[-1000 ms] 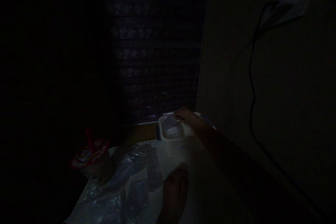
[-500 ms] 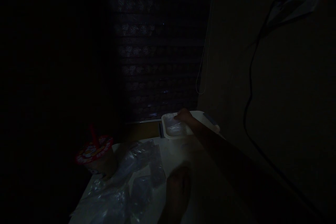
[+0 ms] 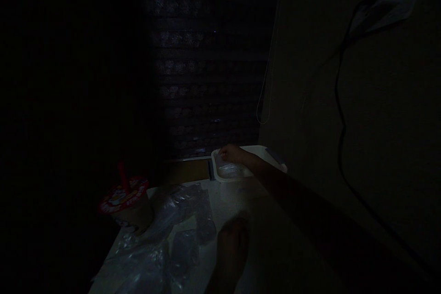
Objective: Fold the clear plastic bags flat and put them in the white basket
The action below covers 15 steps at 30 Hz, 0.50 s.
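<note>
- The right hand's (image 3: 230,152) fingers bend over clear plastic (image 3: 230,172); whether they pinch it, I cannot tell (it is very dark).
- The left hand (image 3: 233,244) looks curled, its hold unclear.
- That plastic lies inside the white tub (image 3: 259,150), so some seems placed.
- Other plastic bags (image 3: 186,249) lie outside, on the table (image 3: 225,200) beside a cup (image 3: 133,213).

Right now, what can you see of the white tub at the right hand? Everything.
The white tub looks like plastic: open-topped, upright, with rounded corners and a pale rim. A dark grey piece, perhaps a clip, shows at its left end, another at its right. It sits toward the far end of the white table; dimness hides its base. Clear plastic film lies in its left part. The right hand is at the film, grip unclear; the right forearm hides part of the tub.
</note>
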### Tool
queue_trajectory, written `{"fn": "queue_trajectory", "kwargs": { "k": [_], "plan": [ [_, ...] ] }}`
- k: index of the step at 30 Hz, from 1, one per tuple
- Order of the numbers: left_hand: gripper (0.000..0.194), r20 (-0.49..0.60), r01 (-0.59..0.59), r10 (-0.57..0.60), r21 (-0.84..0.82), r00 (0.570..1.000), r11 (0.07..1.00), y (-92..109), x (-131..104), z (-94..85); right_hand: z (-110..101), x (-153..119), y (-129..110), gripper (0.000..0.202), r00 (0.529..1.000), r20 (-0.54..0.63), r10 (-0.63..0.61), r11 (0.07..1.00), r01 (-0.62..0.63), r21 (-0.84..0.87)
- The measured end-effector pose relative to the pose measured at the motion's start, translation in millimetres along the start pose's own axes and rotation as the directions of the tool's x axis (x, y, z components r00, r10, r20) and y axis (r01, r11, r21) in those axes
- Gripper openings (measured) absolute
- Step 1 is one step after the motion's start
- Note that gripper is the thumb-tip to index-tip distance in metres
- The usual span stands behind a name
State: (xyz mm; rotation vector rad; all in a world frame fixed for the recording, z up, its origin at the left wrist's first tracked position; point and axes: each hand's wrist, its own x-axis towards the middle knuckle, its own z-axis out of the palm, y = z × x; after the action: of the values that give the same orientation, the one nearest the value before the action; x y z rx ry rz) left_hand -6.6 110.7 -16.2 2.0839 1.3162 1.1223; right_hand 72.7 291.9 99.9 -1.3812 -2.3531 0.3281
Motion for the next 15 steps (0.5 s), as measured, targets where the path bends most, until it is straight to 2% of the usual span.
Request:
{"fn": "queue_trajectory", "kwargs": {
  "k": [7, 15],
  "plan": [
    [0.029, 0.01, 0.005, -0.005, 0.003, 1.0, 1.0, -6, 1, 4.7, 18, 1, 10, 0.027, 0.997, 0.059, -0.043, 0.998, 0.045, -0.04],
    [0.027, 0.018, 0.0, -0.001, 0.03, 1.0, 1.0, -5, 0, 4.5, 20, 2, 11, 0.025, 0.998, 0.04, -0.051, 0.999, 0.052, -0.012]
  ]
}}
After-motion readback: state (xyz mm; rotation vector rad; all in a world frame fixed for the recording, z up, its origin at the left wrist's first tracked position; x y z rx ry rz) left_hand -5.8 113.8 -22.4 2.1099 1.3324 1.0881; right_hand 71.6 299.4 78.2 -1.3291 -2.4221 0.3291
